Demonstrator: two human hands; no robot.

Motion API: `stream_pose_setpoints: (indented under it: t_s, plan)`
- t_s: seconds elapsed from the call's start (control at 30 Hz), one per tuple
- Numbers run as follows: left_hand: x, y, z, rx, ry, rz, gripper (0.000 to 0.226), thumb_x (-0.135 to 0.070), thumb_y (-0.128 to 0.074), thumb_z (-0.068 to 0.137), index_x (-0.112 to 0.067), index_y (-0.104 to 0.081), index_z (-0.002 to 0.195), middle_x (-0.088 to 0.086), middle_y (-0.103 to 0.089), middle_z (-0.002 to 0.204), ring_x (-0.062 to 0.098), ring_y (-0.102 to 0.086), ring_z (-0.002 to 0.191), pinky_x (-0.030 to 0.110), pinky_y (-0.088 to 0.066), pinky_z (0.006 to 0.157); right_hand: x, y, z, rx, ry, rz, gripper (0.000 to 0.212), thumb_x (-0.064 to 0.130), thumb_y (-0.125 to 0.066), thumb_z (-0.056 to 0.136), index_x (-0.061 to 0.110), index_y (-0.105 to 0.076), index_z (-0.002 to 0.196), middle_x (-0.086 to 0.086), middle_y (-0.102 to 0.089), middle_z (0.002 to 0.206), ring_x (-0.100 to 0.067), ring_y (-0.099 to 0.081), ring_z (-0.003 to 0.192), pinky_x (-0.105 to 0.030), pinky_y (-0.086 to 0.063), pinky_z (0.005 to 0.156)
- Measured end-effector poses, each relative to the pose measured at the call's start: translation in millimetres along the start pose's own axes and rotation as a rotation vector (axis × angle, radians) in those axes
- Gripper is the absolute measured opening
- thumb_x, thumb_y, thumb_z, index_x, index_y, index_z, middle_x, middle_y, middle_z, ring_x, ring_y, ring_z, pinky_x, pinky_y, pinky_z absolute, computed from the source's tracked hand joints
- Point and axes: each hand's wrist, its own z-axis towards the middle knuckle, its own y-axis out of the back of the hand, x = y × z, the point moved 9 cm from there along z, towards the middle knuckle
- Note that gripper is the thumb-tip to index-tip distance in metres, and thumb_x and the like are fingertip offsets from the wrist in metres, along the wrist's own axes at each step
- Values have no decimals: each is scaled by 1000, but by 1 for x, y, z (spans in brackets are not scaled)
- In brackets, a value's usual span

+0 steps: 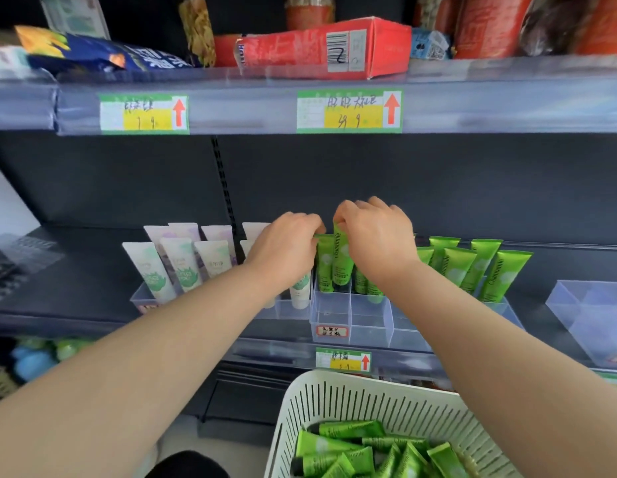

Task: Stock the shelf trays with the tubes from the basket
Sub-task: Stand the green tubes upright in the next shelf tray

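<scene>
The fingers (pixel 340 212) of the right hand (pixel 376 232) are curled and pinch the crimped top of one green tube (pixel 341 262). It stands upright in a rear cell of the clear divided tray (pixel 351 322) on the shelf. Just beside it at 9 o'clock stands a second tube (pixel 324 263). The left hand (pixel 286 243) has bent fingers at that tube's top, but the hand's back hides whether they grip or merely touch.

Two more green ones (pixel 367 288) show partly under the right wrist, and five lean in a cluster (pixel 472 267) at 3 o'clock, making nine green on the shelf. At 9 o'clock about nine white tubes (pixel 182 267) stand in a neighbouring tray, some masked by the left hand.

At 5 o'clock a white slotted basket (pixel 334 384) holds a heap of green tubes (pixel 348 430), overlapping and cut off by the frame, too tangled to count. A further clear tray (pixel 582 305) at 3 o'clock is cropped. Three price labels (pixel 349 111) show whole, their handwriting hard to read.
</scene>
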Motion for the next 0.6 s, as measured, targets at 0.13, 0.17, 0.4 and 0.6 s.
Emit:
stream_pose_setpoints:
  t_s: [0.13,0.17,0.4,0.6]
  plan:
    - [0,3,-14,47,-25,-10,27,-10,-45,95,-18,-64,113,1,-64,111,21,-51,110,36,-45,78,7,-30,3,148,7,-20,31,1,-51,80,20,-57,104,2,-64,94,-24,-52,93,-31,-27,66]
    - [-1,3,-16,51,-27,-15,27,-10,-46,95,-17,-64,113,1,-64,111,21,-51,111,38,-46,80,8,-35,3,167,4,-29,30,2,-51,81,20,-57,105,2,-64,95,-24,-52,95,-31,-28,66]
    - [-3,-2,-26,73,-44,-69,24,-8,-49,94,-14,-66,110,2,-64,111,20,-53,106,41,-47,84,1,-57,-2,227,-14,-29,33,5,-53,84,22,-59,112,3,-65,101,-23,-51,100,-31,-34,70]
    - [-7,-9,-33,98,-54,-60,25,-10,-49,95,-15,-65,113,3,-64,115,22,-53,111,41,-47,86,-4,-33,-14,80,5,-10,32,8,-58,86,24,-60,114,1,-63,101,-25,-51,97,-33,-32,67]
